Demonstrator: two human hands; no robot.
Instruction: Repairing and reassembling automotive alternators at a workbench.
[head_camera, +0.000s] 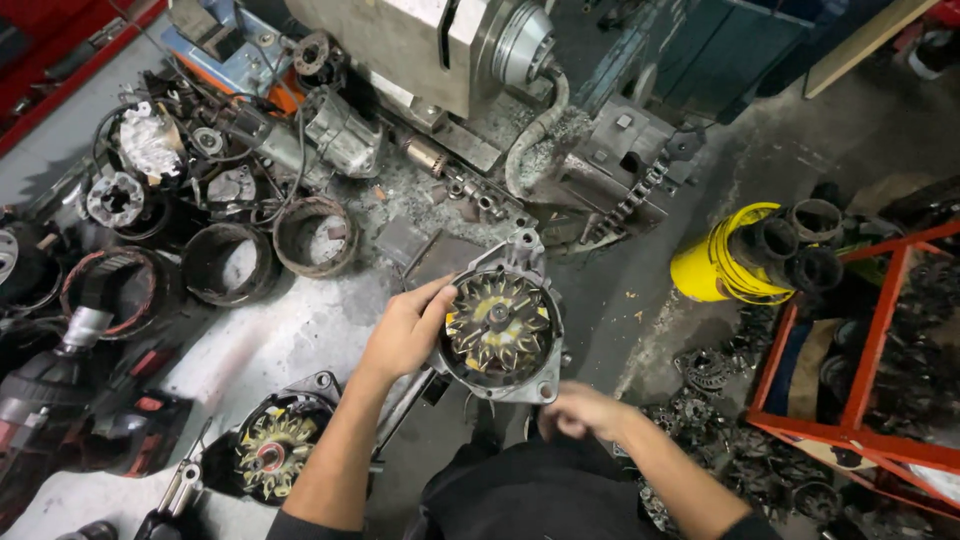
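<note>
We hold an alternator housing half (500, 325) up at the centre of the view, its open face toward us, showing the yellowish claw-pole rotor and the shaft end in the middle. Our left hand (405, 330) has its grip clasped on the housing rim at the nine o'clock side, thumb lying over the edge and fingers behind. Our right hand (580, 410) sits at about four o'clock of the housing, just below and apart from it, blurred in motion; its fingers look curled, but we cannot tell whether the grip holds anything small. A second alternator half (275, 445) with the same yellow-tinted inside lies on the floor (300, 330) at seven o'clock of the held part, with pliers (175, 495) further toward eight o'clock. Two empty round stator shells (315, 235) rest at ten o'clock, a big machine (430, 45) stands at twelve o'clock, a yellow bucket (715, 265) at two o'clock and an orange rack (860, 370) at three o'clock. We judge that the step in hand is inspecting or turning the rotor unit; the next move calls for the right hand to come in and steady the far rim before anything is pulled or spun
</note>
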